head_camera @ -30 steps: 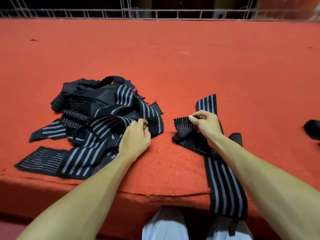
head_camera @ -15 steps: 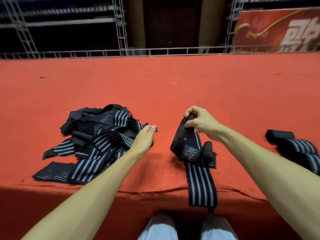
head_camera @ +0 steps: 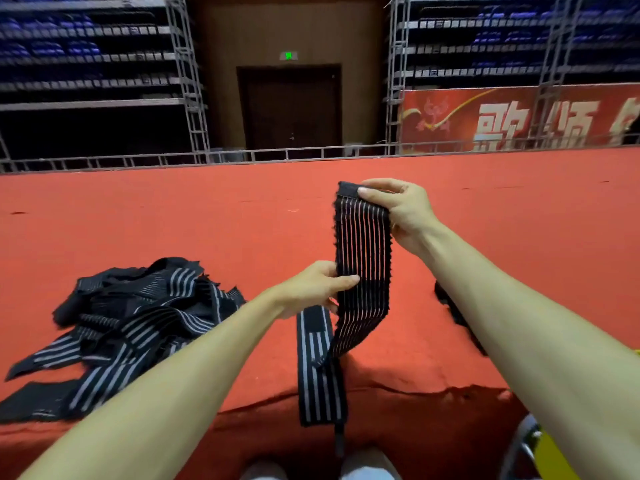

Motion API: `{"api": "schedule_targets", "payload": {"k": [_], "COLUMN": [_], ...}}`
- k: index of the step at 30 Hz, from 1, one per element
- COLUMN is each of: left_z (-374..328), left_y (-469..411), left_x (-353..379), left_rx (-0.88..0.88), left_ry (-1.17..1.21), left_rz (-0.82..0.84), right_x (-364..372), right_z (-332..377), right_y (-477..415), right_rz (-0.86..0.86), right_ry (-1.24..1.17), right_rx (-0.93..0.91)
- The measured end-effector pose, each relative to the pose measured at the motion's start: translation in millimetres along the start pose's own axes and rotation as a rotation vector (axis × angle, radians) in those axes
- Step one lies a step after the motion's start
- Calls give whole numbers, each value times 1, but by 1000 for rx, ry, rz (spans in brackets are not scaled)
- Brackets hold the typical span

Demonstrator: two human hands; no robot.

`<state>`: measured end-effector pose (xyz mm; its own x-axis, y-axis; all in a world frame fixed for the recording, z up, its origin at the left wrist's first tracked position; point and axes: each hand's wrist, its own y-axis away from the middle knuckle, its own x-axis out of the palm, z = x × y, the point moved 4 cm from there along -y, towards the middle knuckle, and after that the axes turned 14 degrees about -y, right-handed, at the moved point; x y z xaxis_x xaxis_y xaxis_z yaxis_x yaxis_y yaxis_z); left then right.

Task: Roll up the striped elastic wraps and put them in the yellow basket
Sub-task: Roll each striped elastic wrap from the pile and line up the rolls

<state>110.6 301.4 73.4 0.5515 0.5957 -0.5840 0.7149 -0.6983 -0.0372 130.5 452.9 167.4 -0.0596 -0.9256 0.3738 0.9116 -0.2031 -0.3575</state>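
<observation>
so the right hand (head_camera: 401, 209) pinches the striped wrap (head_camera: 362, 258) up top, left hand (head_camera: 311, 289) pinches it midway, above the red stage (head_camera: 173, 220) near its front edge. Tangled wrap pile (head_camera: 138, 317) sits left; right forearm (head_camera: 519, 323) half-hides a dark wrap (head_camera: 445, 301).

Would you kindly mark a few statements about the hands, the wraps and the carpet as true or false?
1. The right hand pinches the top end of a striped wrap. True.
2. The left hand rests on the pile of wraps. False: it grips the same striped wrap lower down, apart from the pile.
3. The striped wrap is rolled up tight. False: it hangs unrolled, its lower end trailing over the red carpet edge.
4. The pile lies on the red carpet, on the left hand's side. True.
</observation>
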Motion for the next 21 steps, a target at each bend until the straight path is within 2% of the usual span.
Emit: {"api": "schedule_targets", "payload": {"k": [4, 7, 10, 14, 18, 21], "left_z": [-21, -15, 14, 72, 118, 147], "left_y": [-15, -26, -37, -57, -76, -87], "left_x": [16, 28, 49, 79, 83, 72], "left_rx": [8, -12, -124, -266, -242, -229], "left_ry": [149, 215, 226, 54, -154, -461], "left_rz": [69, 109, 167, 224, 75, -28], "right_x": [-24, -47, -75, -108, -132, -137], "right_z": [2, -17, -50, -100, -150, -182], "right_y": [-10, -24, -37, -45, -59, -73], "right_rz": [-70, -110, -130, -51, -24, -26], "right_ry": [-26, 169, 392, 728, 738, 723], "right_rx": [-25, -32, 29, 111, 237, 285]}}
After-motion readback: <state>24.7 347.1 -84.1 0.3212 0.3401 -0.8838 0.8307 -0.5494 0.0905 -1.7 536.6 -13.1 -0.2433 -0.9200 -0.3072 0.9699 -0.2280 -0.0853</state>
